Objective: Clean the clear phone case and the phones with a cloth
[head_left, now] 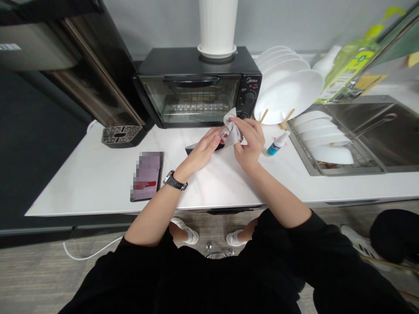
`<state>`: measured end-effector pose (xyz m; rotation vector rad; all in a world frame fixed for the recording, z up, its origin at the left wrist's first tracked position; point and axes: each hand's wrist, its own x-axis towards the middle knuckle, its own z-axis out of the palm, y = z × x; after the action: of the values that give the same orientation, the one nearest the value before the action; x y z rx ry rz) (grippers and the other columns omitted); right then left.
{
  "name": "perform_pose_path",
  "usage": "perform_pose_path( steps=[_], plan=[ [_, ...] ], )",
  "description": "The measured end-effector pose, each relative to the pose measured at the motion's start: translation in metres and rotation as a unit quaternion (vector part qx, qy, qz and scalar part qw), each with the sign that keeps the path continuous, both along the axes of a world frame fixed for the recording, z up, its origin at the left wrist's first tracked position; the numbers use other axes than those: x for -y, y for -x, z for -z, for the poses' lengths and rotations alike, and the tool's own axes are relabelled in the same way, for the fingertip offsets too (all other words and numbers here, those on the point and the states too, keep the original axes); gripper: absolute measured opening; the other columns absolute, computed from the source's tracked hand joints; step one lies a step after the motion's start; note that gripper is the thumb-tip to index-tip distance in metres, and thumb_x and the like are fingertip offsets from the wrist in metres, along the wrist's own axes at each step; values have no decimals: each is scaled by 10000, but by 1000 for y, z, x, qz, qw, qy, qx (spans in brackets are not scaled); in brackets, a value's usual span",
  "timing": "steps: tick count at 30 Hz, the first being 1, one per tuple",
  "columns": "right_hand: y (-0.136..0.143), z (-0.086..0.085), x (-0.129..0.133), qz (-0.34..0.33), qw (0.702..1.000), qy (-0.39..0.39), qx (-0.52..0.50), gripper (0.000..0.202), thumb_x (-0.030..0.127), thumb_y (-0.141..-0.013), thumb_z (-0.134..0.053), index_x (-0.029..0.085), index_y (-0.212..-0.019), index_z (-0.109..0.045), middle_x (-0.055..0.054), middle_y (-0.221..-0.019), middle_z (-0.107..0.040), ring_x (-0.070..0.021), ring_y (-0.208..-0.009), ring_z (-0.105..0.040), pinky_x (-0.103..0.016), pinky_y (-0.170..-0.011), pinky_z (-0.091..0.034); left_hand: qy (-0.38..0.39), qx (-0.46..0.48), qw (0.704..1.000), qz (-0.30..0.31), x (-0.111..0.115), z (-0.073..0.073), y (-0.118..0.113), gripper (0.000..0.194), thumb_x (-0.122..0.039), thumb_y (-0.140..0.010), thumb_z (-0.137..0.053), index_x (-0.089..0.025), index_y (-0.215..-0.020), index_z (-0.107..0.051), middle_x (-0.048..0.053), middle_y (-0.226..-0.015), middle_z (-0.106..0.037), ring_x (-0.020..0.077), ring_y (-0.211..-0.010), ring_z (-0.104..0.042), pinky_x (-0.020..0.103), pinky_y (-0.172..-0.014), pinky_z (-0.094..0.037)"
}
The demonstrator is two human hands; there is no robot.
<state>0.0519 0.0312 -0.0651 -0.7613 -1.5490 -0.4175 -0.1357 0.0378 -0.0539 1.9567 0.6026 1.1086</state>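
Note:
My left hand [204, 150], with a black watch on its wrist, is closed around a small clear shiny object [224, 133] that I cannot make out further. In my right hand [249, 141] is a light grey cloth [233, 131], pinched between the fingers and touching or very near the clear object. Beneath the hands a dark flat item [192, 149] lies on the white counter [209, 183], mostly hidden by them. A small spray bottle with a blue label [276, 145] stands to the right of my right hand.
Behind the hands sits a black toaster oven [193, 65] with a white pot [218, 26] on top. A phone [149, 176] and a drink machine [122, 133] are at left. White plates [288, 93], a green bottle [350, 69] and a sink rack with bowls [330, 152] are at right.

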Motion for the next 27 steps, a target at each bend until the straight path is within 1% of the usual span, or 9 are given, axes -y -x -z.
perform_pose_path(
  steps=[4,6,8,11,13,16,19,23,27],
  plan=[
    [2,-4,5,-29,999,-11,29,448,187,-1021,-529,281,-1396,-756,-51,-1204,-866,-263,-1079,-777,-457,-918,-672,1,-20,1000,-11,-4,4,0,729,-785,-1089,-340,-197,-1279,-725,143,-1312,-716,257,-1264,-661,400,-1148,-520],
    [1,-4,6,-42,998,-19,45,473,179,-1025,-509,286,-1419,-747,-45,-1209,-866,-255,-1086,-787,-446,-920,-678,-4,-19,1000,-7,-6,5,-1,725,-795,-1083,-340,-196,-1193,-734,131,-1223,-732,256,-1231,-666,393,-1155,-514],
    [0,-2,5,-51,997,-19,49,475,191,-1037,-496,291,-1428,-747,-43,-1219,-864,-252,-1103,-788,-447,-939,-677,-14,-16,1000,-9,-7,6,-1,748,-819,-1069,-336,-192,-1164,-733,125,-1187,-737,257,-1208,-671,392,-1167,-505],
    [-3,2,2,-53,997,12,49,464,236,-1047,-494,302,-1425,-755,-43,-1251,-856,-262,-1139,-780,-471,-982,-671,-24,-18,999,-18,-5,3,-2,760,-814,-1073,-332,-181,-1186,-738,131,-1181,-741,260,-1200,-675,398,-1177,-494],
    [-4,3,-1,-39,998,24,42,464,247,-1041,-489,297,-1412,-763,-48,-1250,-855,-271,-1147,-776,-489,-995,-667,-19,-15,999,-21,-2,0,-2,747,-794,-1084,-335,-180,-1220,-737,138,-1215,-739,259,-1203,-677,398,-1144,-516],
    [-6,1,-2,-12,999,29,30,445,259,-1038,-499,274,-1393,-767,-61,-1246,-855,-285,-1159,-774,-509,-1007,-662,-10,-1,1000,-25,2,-4,-2,752,-799,-1083,-333,-192,-1280,-730,142,-1303,-727,249,-1187,-686,384,-1063,-559],
    [-6,-2,-1,0,999,20,25,425,262,-1039,-513,266,-1378,-769,-59,-1233,-859,-280,-1139,-780,-496,-992,-667,-16,10,1000,-22,3,-6,-1,768,-815,-1074,-334,-205,-1318,-732,138,-1353,-720,237,-1161,-692,371,-1030,-570],
    [-5,-4,-1,10,1000,13,13,407,270,-1029,-526,263,-1346,-781,-55,-1202,-865,-269,-1085,-792,-475,-942,-683,-24,3,1000,-19,2,-4,0,769,-794,-1091,-309,-210,-1347,-739,134,-1374,-723,240,-1175,-694,390,-1055,-570],
    [-3,-4,1,1,1000,28,5,396,297,-1026,-525,257,-1316,-792,-59,-1191,-867,-276,-1090,-801,-484,-951,-690,-23,-13,999,-32,1,0,0,769,-767,-1108,-270,-197,-1305,-748,137,-1322,-733,247,-1187,-703,414,-1111,-557]
  ],
)
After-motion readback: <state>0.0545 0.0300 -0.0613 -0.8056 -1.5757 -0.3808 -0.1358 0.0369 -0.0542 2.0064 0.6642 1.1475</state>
